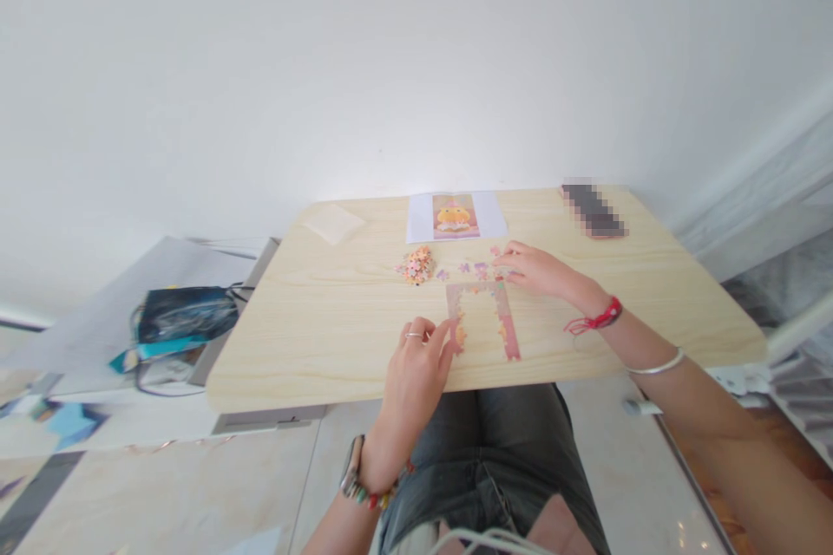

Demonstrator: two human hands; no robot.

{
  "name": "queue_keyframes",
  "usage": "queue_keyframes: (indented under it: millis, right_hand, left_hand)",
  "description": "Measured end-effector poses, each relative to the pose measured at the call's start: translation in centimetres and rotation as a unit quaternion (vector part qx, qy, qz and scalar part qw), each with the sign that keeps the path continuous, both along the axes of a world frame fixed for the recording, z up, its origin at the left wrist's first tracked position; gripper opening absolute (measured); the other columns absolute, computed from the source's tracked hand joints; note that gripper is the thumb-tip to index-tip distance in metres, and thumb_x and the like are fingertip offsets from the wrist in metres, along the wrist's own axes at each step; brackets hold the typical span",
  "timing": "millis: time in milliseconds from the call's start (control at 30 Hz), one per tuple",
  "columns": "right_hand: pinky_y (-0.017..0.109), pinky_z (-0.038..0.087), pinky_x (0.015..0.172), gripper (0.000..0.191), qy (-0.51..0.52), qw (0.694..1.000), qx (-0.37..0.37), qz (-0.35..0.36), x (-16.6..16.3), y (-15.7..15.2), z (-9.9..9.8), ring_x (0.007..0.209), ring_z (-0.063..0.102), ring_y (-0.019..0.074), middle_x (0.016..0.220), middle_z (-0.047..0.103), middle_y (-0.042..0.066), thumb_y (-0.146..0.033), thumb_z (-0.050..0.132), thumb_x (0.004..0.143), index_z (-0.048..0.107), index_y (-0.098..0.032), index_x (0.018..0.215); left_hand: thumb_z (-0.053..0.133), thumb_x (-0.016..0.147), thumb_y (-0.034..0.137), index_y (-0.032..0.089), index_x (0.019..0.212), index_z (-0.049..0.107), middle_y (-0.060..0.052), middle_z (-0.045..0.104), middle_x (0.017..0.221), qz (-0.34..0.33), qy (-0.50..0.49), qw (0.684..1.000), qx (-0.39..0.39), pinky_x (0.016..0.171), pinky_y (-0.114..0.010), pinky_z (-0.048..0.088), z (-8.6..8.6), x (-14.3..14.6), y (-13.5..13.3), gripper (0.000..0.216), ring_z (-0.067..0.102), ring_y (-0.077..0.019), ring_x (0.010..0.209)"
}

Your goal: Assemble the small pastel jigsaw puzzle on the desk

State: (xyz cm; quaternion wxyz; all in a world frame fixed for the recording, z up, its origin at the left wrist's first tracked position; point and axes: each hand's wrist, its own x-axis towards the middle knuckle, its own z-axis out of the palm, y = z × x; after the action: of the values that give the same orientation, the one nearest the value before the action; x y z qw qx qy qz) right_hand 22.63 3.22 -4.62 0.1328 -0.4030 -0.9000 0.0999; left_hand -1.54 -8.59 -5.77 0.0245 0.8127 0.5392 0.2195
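A partly joined jigsaw puzzle (509,334) lies near the table's front edge, its top and two sides linked around a bare middle. My left hand (416,364) rests at its left side, fingers bent and slightly apart, fingertips touching the edge. Beyond the top edge, several loose puzzle pieces (480,270) are spread in a loose row. Over the right end of this row is my right hand (537,269), palm down, fingertips apart among the pieces; no lifted piece shows. A heap of puzzle pieces (417,265) sits to the left of the row.
Behind the pieces lies a printed sheet (420,221) with a yellow figure picture. A clear plastic bag (334,224) is at the table's back left, and a dark, pixelated flat object (593,210) at the back right. Left of the table stands a dark bag (186,316).
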Motion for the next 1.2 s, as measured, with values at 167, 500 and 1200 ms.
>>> queue_keyframes:
  millis: [167,500,1200]
  right_hand:
    - [0.027,0.042,0.069,0.006,-0.024,0.999,-0.015,0.037,-0.1,1.7,0.1,0.076,0.051,0.0156,0.084,0.055,0.006,-0.018,0.054,0.075,0.060,-0.017,0.074]
    - [0.024,0.039,0.063,0.007,-0.112,0.992,-0.014,0.049,0.3,2.1,0.2,0.073,0.051,0.0137,0.086,0.053,0.007,-0.017,0.049,0.081,0.055,-0.013,0.081]
    - [0.031,0.036,0.067,0.019,-0.100,0.990,0.092,0.039,-4.8,-8.4,0.2,0.078,0.050,0.0178,0.078,0.054,0.006,-0.022,0.042,0.087,0.056,-0.013,0.077]
  left_hand:
    - [0.044,0.082,0.019,0.018,0.102,0.055,-0.004,0.049,0.082,0.012,0.001,1.000,0.006,0.069,-0.030,0.047,-0.6,-0.6,0.0,0.022,0.049,-0.0155,0.076]
    - [0.046,0.081,0.018,0.017,0.098,0.056,-0.005,0.049,0.082,0.015,-0.009,1.000,-0.007,0.069,-0.030,0.048,-0.3,-0.4,0.1,0.020,0.050,-0.0161,0.077]
    - [0.049,0.082,0.024,0.019,0.102,0.054,-0.004,0.049,0.083,0.021,-0.054,0.998,-0.005,0.071,-0.029,0.045,-0.9,2.1,-0.5,0.022,0.048,-0.0157,0.078]
